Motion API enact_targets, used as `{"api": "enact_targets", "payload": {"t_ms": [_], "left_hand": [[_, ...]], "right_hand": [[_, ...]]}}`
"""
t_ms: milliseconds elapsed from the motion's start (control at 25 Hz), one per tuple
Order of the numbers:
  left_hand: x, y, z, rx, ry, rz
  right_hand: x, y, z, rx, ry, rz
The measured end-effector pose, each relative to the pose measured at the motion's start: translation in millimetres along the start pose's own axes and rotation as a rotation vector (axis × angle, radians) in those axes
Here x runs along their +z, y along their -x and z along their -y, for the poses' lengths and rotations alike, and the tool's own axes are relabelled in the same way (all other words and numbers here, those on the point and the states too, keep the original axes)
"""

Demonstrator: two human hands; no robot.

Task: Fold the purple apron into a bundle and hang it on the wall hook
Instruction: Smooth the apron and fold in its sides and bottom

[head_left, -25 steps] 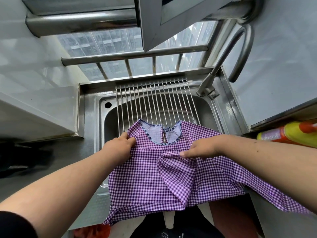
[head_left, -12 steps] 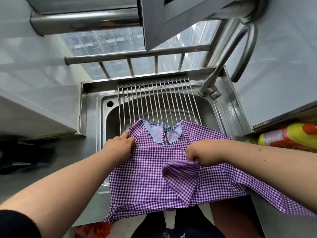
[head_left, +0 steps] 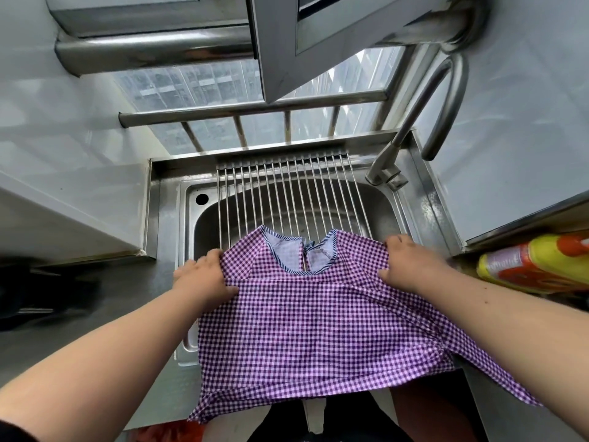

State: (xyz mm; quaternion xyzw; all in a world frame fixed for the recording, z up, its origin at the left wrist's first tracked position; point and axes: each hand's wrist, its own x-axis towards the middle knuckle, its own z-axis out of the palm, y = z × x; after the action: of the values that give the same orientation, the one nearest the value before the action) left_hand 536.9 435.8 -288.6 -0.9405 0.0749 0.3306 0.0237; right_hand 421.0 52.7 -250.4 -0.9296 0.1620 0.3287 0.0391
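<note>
The purple checked apron (head_left: pixel 312 330) lies spread flat over the front of the steel sink (head_left: pixel 191 199) and its roll-up drying rack (head_left: pixel 287 193), neckline pointing away from me. My left hand (head_left: pixel 204 279) grips the cloth at the apron's left shoulder. On the right shoulder, my right hand (head_left: pixel 411 263) holds the fabric with curled fingers. The apron's lower edge hangs over the counter front toward me, and a strip of it trails under my right forearm. No wall hook is in view.
A tall curved tap (head_left: pixel 424 122) rises at the sink's right back corner. A yellow and orange bottle (head_left: pixel 535 263) lies on a shelf to the right. A barred window (head_left: pixel 255 113) stands behind the sink, tiled walls on both sides.
My right hand left the bunched fold at the apron's middle and moved out to the right shoulder. That fold is gone and the cloth lies flat. My left hand stayed on the left shoulder.
</note>
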Motion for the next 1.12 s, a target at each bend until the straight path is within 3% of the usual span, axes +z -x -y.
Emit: {"api": "enact_targets", "payload": {"t_ms": [160,240,440,560,760,880,1000,1120], "left_hand": [[-0.6,-2.4,7.5,-0.105,-0.006,0.050],[-6.0,-0.1,7.8,-0.101,-0.061,0.053],[-9.3,-0.6,13.9,-0.066,0.100,0.112],[-9.7,1.5,14.9,-0.094,0.036,0.077],[-12.0,5.9,16.4,-0.008,-0.078,0.167],[-13.0,7.2,15.2,0.049,-0.117,0.120],[-13.4,10.3,15.1,0.102,0.051,0.197],[-17.5,16.4,17.5,0.162,0.098,0.165]], "right_hand": [[16.8,-9.1,-4.5,0.186,-0.150,0.001],[17.4,-11.0,-6.1,0.201,-0.154,-0.049],[11.8,-10.9,-10.7,0.200,-0.115,-0.108],[12.0,-10.2,-14.6,0.191,-0.151,-0.116],[13.7,-5.3,-20.1,0.189,-0.191,-0.162],[14.8,-3.6,-20.3,0.194,-0.207,-0.159],[14.0,-2.1,-18.0,0.184,-0.213,-0.157],[10.7,1.8,-15.0,0.170,-0.220,-0.168]]}}
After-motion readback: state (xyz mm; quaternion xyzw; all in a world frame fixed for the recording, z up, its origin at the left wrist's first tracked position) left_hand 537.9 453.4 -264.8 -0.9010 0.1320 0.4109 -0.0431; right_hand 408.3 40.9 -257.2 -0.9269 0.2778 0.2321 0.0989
